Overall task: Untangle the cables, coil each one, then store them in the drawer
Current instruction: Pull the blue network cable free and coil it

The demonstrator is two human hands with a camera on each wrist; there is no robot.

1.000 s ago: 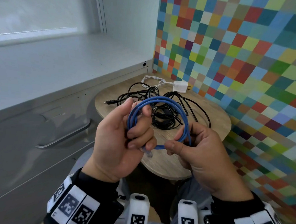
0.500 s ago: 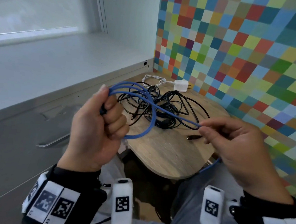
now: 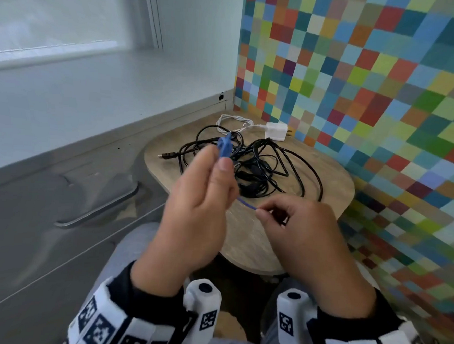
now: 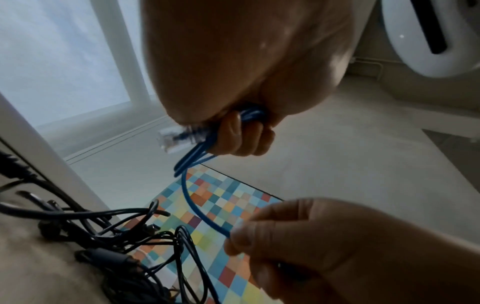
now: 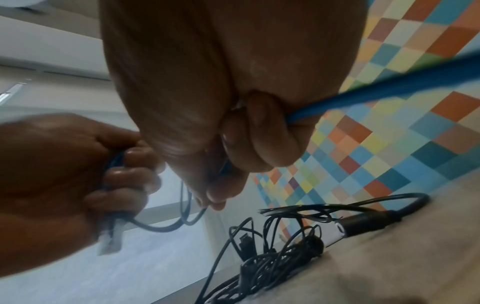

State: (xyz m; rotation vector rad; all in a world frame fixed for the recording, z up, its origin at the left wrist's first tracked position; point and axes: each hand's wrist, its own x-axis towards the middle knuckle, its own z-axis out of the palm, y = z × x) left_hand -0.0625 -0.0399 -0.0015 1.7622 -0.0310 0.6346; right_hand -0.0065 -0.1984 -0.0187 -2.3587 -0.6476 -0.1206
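From the head view, the left hand [image 3: 202, 213] grips loops of the blue cable [image 3: 224, 146] above the wooden surface [image 3: 334, 178], where tangled black cables [image 3: 258, 168] lie; the right hand [image 3: 304, 237] pinches its free run. At the left wrist, a clear plug [image 4: 170, 142] protrudes beside curled fingers [image 4: 244, 137]. At the right wrist, the strand passes through the closed fist.

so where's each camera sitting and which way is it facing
Head: worn on the head, looks forward and down at the table; both hands and sleeves show.
Left wrist: looks along the left hand gripping the blue cable; the right hand shows too.
Right wrist: looks along the right hand pinching the cable; the left hand shows.
All three share the blue cable and the black cable tangle.
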